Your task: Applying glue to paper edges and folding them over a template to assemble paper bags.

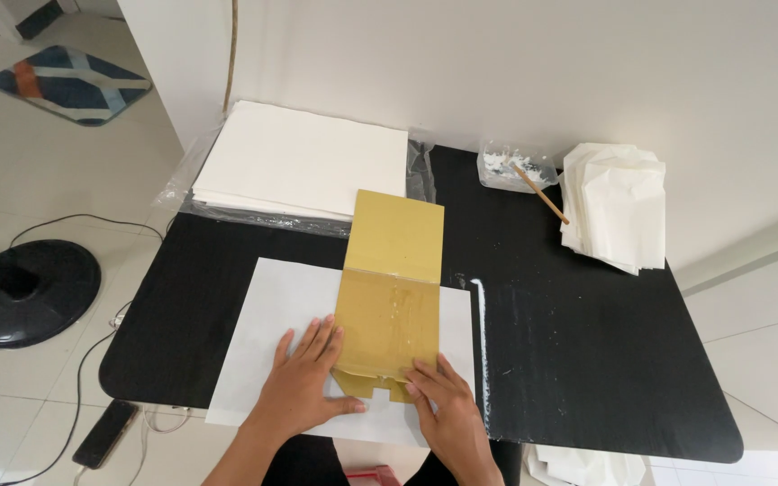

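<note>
A tan cardboard template (392, 290), folded across its middle, lies on a white paper sheet (267, 324) on the black table (587, 342). My left hand (306, 382) rests flat on the white sheet with fingers spread, its fingertips touching the cardboard's left edge. My right hand (446, 405) presses its fingers on the cardboard's near right corner, beside a notched tab. Neither hand grips anything.
A stack of white paper (299, 162) in clear plastic sits at the back left. At the back right are a clear glue tub with a wooden stick (520, 169) and a pile of folded white paper bags (614, 202). A fan base (24, 292) and a phone (105, 434) are on the floor to the left.
</note>
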